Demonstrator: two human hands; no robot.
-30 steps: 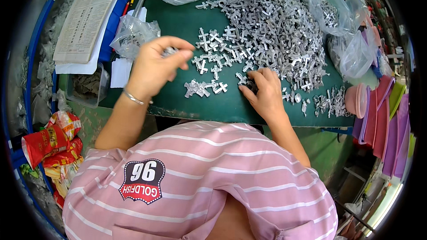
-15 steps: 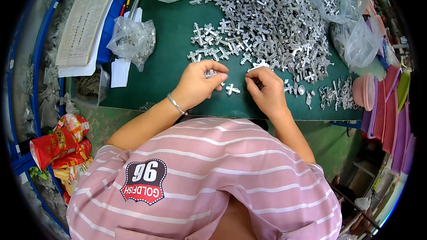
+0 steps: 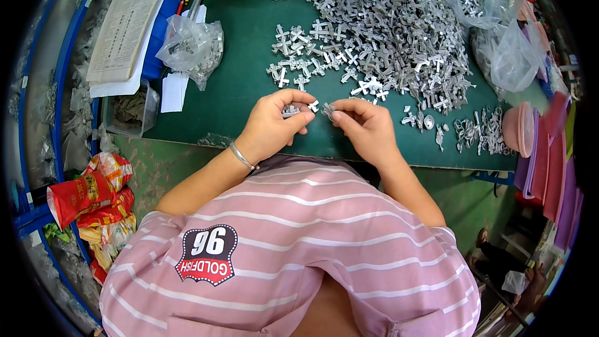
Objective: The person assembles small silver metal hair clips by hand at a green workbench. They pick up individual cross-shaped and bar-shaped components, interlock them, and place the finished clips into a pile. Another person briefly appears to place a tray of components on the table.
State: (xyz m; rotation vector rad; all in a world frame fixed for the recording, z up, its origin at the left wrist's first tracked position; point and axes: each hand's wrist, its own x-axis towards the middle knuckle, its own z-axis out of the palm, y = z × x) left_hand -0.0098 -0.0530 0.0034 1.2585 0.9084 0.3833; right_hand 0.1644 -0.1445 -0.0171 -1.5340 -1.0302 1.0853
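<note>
grey metal cross-shaped part [image 3: 291, 111] pinched in left hand [image 3: 272, 123]; right hand [image 3: 367, 126] pinches a smaller piece [image 3: 327, 110], mostly hidden; heap of parts [image 3: 393, 31] at 12 o'clock

Left hand [image 3: 271, 126] and right hand [image 3: 368, 128] each pinch a small metal piece [image 3: 291, 111] near the green table's [image 3: 243, 81] front edge; metal pile [image 3: 387, 25] behind.

We see a green-topped bench [image 3: 243, 97], a clear plastic bag of small metal parts [image 3: 190, 47] at our left, a printed paper sheet [image 3: 128, 22] beside it, stacked pink plastic bowls [image 3: 518, 128] at our right, red snack wrappers [image 3: 87, 196] on the floor.
</note>
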